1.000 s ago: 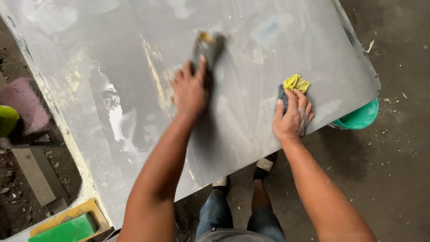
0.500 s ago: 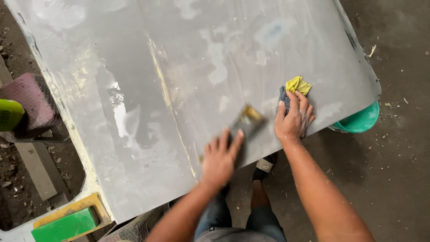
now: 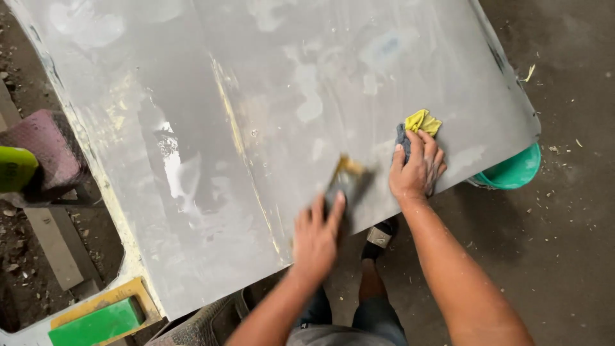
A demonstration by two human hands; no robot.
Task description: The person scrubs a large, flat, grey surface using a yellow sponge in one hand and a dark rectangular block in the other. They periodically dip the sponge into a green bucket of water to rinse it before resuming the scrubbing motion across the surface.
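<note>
Since half a second ago my left hand (image 3: 316, 237) has barely shifted, nudging the sanding block (image 3: 346, 182) a little up and leftward along the near edge; a full second ago it was far up the middle of the panel. The fingers (image 3: 335, 206) lie stretched flat and pressed over the block's near end, and motion blur keeps me from telling whether the thumb curls round its side. The block itself sits flat against the panel, dark with a yellowish strip at its far end, just beside my other hand.

My right hand (image 3: 415, 170) has stayed put. Its fingers (image 3: 427, 146) are clenched loosely over a rag (image 3: 419, 125), blue-grey below and yellow at the top, pinned to the surface near the right edge.

Outward from there, the large grey panel (image 3: 275, 102) looks to me partly worked: the zone around the block is dull and even, while pale filler patches up the middle, a yellowish streak running down the centre and a shiny wet-looking smear to the left still stand out. I judge that a good share of the surface remains to be smoothed.

Under the right edge a green bucket (image 3: 512, 172) peeks out. On the floor (image 3: 564, 243) at left are a purple block (image 3: 41, 147) and a green block on a yellow board (image 3: 96, 320).
</note>
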